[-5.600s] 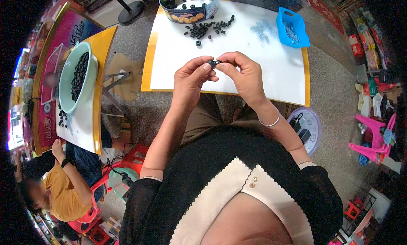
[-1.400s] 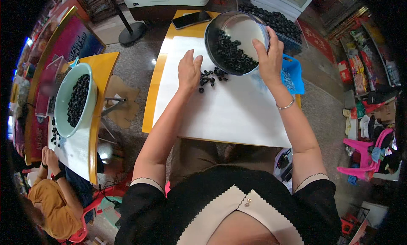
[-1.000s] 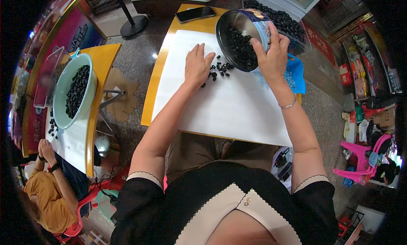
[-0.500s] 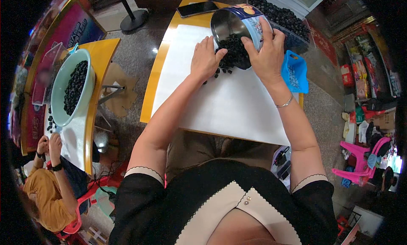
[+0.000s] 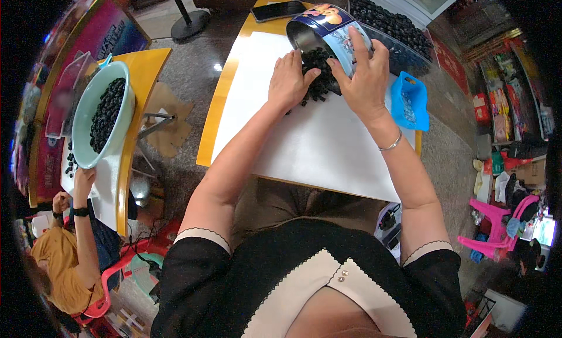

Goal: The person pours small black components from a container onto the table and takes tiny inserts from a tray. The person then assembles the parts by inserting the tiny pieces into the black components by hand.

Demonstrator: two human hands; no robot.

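Note:
A round tin (image 5: 338, 44) with a dark blue and light blue printed outside lies tipped on its side, its mouth facing left and toward me. My right hand (image 5: 364, 83) grips its near right side, thumb close to the rim. Small black pieces (image 5: 317, 60) sit in a heap at the mouth and spill onto a white sheet (image 5: 328, 145). Against the left edge of that heap rests my left hand (image 5: 288, 83), fingers stretched out and thumb spread, holding nothing I can see. Their exact kind is too small to tell.
A blue scoop-like tray (image 5: 410, 107) with small clear bits lies at right. Behind the tin stands a clear bin (image 5: 389, 23) of black pieces; a phone (image 5: 280, 11) lies at the far left corner. On the left table, a co-worker's hand (image 5: 86, 180) is near a pale green basin (image 5: 130, 101).
The tin has turned slightly, showing more of its printed side. My left hand has moved a little right, against the heap. The co-worker's hands have moved apart, one up to the basin.

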